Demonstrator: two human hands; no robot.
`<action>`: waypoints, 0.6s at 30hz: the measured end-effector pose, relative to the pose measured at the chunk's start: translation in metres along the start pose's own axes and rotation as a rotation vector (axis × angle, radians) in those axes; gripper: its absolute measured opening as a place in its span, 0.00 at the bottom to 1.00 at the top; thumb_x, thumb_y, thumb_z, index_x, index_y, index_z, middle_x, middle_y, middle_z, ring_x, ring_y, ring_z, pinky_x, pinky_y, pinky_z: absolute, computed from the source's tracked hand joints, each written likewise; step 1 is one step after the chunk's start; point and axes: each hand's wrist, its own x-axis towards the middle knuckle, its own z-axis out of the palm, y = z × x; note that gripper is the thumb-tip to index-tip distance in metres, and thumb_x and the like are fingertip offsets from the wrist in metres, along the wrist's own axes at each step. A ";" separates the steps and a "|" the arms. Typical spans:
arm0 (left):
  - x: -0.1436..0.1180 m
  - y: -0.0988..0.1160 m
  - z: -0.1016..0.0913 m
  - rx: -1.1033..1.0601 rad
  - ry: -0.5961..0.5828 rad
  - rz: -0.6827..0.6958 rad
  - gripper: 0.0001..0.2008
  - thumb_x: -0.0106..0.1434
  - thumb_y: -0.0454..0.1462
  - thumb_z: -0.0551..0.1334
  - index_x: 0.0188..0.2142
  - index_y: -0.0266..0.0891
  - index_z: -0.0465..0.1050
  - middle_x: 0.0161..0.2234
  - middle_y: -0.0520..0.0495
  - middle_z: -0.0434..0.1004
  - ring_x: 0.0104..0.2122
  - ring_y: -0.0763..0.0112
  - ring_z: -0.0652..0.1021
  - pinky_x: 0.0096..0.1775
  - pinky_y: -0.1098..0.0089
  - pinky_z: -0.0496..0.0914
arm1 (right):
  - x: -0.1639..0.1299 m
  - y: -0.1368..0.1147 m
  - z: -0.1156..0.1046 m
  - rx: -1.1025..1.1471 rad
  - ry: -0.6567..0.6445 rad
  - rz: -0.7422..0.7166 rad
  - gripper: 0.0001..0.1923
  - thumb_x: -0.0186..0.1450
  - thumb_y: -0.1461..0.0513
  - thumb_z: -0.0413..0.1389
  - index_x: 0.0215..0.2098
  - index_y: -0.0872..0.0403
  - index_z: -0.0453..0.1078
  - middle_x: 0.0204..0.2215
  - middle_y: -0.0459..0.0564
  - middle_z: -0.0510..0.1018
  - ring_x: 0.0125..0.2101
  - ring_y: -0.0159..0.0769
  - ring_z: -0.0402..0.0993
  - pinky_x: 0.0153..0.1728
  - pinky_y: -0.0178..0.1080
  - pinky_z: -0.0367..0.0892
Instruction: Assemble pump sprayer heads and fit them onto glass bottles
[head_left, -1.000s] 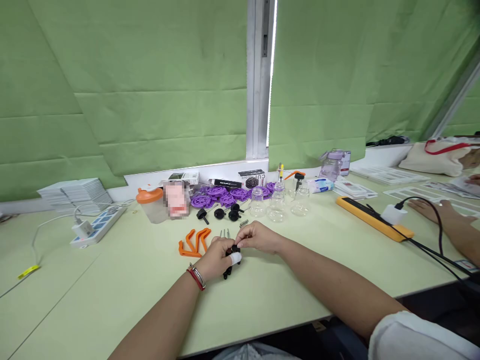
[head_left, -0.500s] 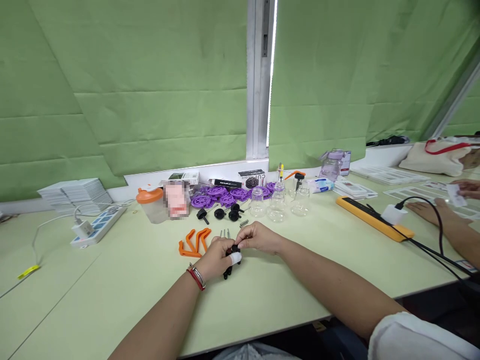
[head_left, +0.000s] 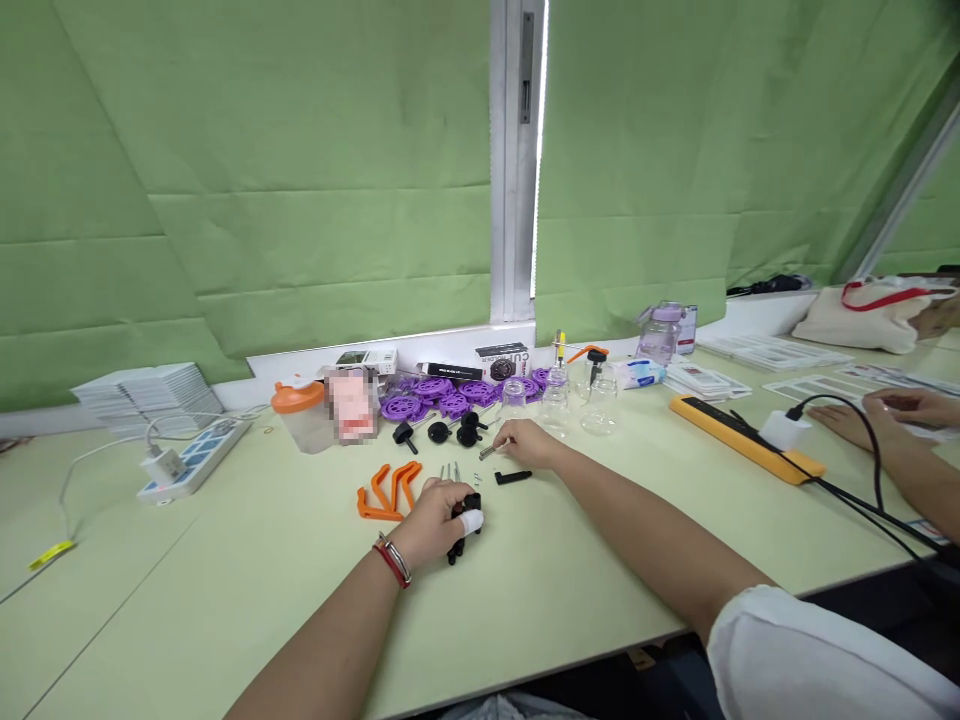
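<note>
My left hand, with a white wrap on the thumb, is closed around a black plastic part low over the table. Its fingers hide much of that part. My right hand reaches past it, fingertips pinched at the upper end of a small metal spring lying on the table. Below that hand lies a black L-shaped piece. Thin metal pins and tiny silver bits are just beyond my left hand. Orange bent handles lie to its left.
Black knobs and a pile of purple discs sit farther back. Upturned glass cups stand beside them. An orange-lidded bottle is left, a yellow power strip right. Another person's hands are at far right.
My right hand has left the black part in my left hand and moved up and right to the spring. The black L-shaped piece now shows on the table. My left hand stays in place.
</note>
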 end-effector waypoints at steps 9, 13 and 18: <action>0.001 -0.001 -0.001 0.015 -0.006 0.028 0.09 0.57 0.42 0.58 0.28 0.39 0.70 0.27 0.48 0.70 0.34 0.65 0.67 0.42 0.64 0.61 | 0.019 -0.009 0.017 -0.235 -0.118 -0.127 0.09 0.53 0.69 0.61 0.32 0.54 0.78 0.36 0.50 0.78 0.41 0.39 0.71 0.41 0.35 0.61; 0.001 0.000 -0.001 0.014 -0.002 0.042 0.09 0.57 0.42 0.58 0.29 0.39 0.71 0.28 0.48 0.71 0.34 0.65 0.67 0.43 0.63 0.60 | 0.020 -0.004 0.019 -0.276 -0.130 -0.121 0.07 0.54 0.69 0.60 0.30 0.54 0.77 0.35 0.51 0.79 0.40 0.41 0.71 0.39 0.36 0.61; 0.001 0.000 -0.001 0.001 -0.011 0.046 0.11 0.58 0.44 0.58 0.28 0.39 0.70 0.27 0.49 0.71 0.34 0.65 0.67 0.43 0.63 0.60 | 0.019 -0.001 0.020 -0.295 -0.134 -0.098 0.08 0.54 0.68 0.60 0.32 0.53 0.77 0.36 0.51 0.79 0.40 0.41 0.71 0.36 0.35 0.61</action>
